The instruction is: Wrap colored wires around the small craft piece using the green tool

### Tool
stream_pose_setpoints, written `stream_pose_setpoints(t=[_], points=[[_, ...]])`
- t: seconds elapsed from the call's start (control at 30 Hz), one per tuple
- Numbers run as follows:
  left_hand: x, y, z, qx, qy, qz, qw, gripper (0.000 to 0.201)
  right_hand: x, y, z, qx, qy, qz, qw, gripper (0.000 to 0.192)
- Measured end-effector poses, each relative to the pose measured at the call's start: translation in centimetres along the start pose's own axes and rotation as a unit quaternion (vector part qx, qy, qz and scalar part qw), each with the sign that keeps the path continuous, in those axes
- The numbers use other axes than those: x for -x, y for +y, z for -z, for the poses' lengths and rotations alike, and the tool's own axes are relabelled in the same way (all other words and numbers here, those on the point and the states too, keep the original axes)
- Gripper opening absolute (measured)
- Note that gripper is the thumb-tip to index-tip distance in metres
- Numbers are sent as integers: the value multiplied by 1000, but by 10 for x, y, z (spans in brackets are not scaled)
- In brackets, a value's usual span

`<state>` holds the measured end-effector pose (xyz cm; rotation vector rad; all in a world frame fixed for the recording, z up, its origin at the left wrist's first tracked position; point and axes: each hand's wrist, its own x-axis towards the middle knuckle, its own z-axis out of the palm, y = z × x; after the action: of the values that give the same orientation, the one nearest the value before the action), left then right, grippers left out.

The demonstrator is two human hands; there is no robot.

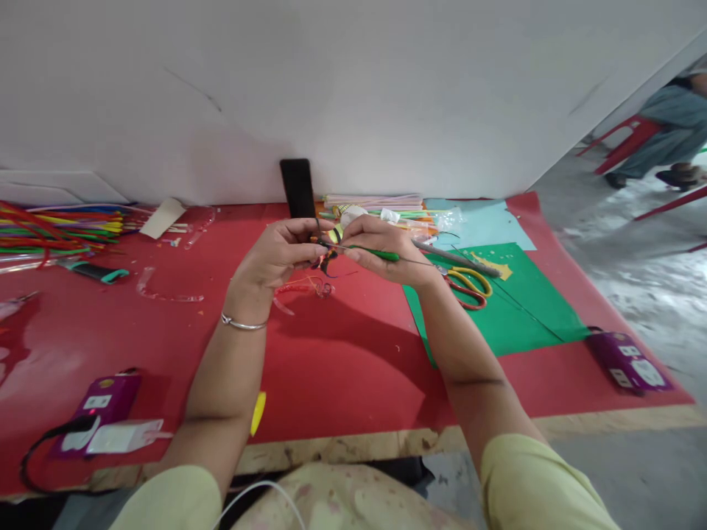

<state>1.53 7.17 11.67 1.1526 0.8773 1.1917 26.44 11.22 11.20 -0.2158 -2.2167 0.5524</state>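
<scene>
My left hand (279, 254) pinches a small dark-and-orange piece (325, 259) with thin, loose strands hanging from it; its exact kind is unclear. My right hand (381, 246) is closed around a thin tool with a green handle (384, 254). The tool's slim metal end points left and meets the piece at my left fingertips. Below the hands, orange and red threads (312, 283) lie on the red table cover (353, 353). Just right of my right wrist are scissors (469, 287) with one yellow and one red handle loop.
A dark phone (297, 188) leans on the white wall panel. Coloured pipe cleaners (60, 228) and a utility knife (99, 272) lie left. A green sheet (508, 324) is at right. Purple boxes (630, 361) stand near both front corners. A seated person (660, 125) is at far right.
</scene>
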Motion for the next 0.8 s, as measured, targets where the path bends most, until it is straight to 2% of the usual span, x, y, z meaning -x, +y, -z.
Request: stream_pose_setpoints(t=[0.4, 0.8], points=[[4, 6, -1, -20, 4, 9, 1000, 39, 1, -2, 1, 19, -5, 9, 1000, 21], [5, 8, -2, -28, -15, 20, 999, 37, 1, -4, 1, 3, -15, -2, 1000, 28]])
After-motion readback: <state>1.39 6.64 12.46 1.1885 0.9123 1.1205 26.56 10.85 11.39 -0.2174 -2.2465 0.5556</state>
